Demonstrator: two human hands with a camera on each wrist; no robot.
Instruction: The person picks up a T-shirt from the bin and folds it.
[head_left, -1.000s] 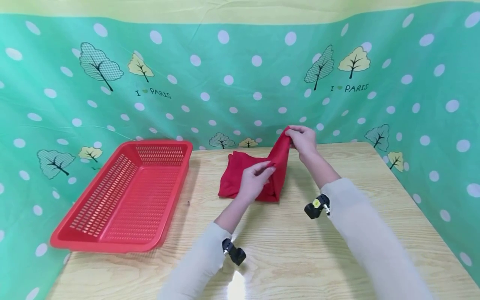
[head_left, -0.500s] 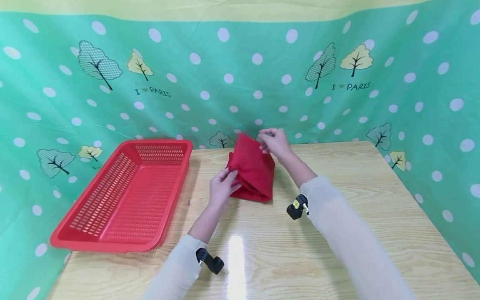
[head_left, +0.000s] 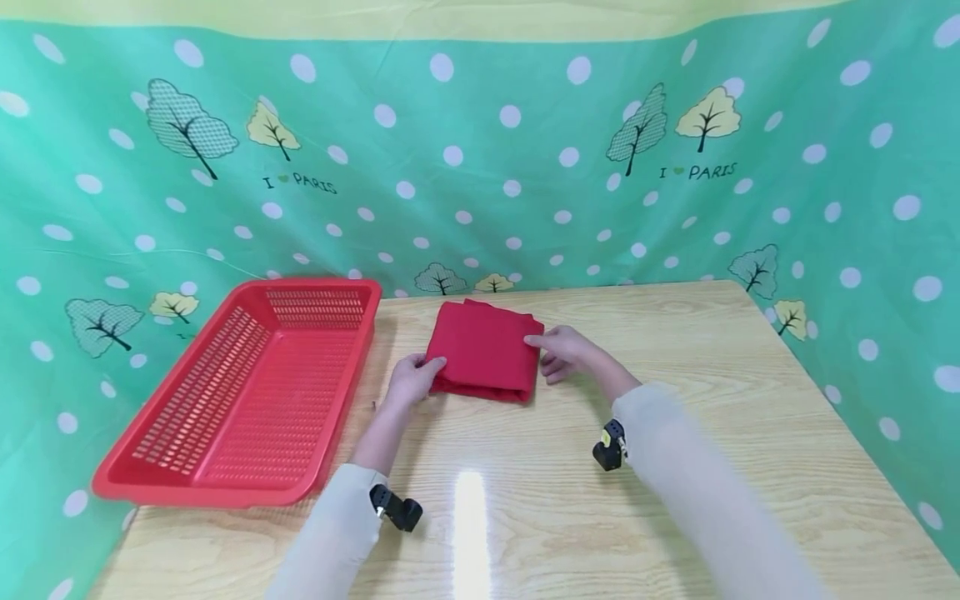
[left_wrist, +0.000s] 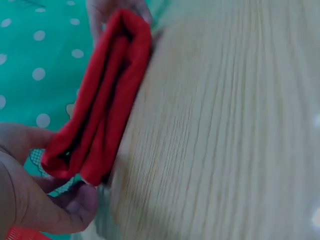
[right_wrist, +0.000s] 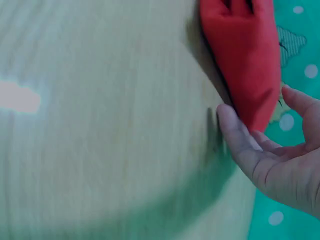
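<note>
A red cloth (head_left: 483,346), folded into a layered bundle, lies near the back of the table. Its left edge sits between the thumb and fingers of my left hand (head_left: 412,379); in the left wrist view that hand (left_wrist: 30,185) grips the end of the folds (left_wrist: 107,100). At the opposite edge is my right hand (head_left: 566,350). In the right wrist view, the right hand's (right_wrist: 285,155) fingers lie loosely bent against the end of the red cloth (right_wrist: 247,65), while the thumb stands off to the side. What kind of cloth item it is cannot be told.
A red plastic basket (head_left: 352,400) with slotted walls stands left of the cloth. The pale wooden table (head_left: 570,517) reaches back to a green dotted curtain (head_left: 480,183). Light glares off the table (head_left: 471,533) near its front.
The raised right part of the cloth has been folded over to the left and now lies flat. My left hand has moved left to the cloth's left edge; my right hand has come down to its right edge.
</note>
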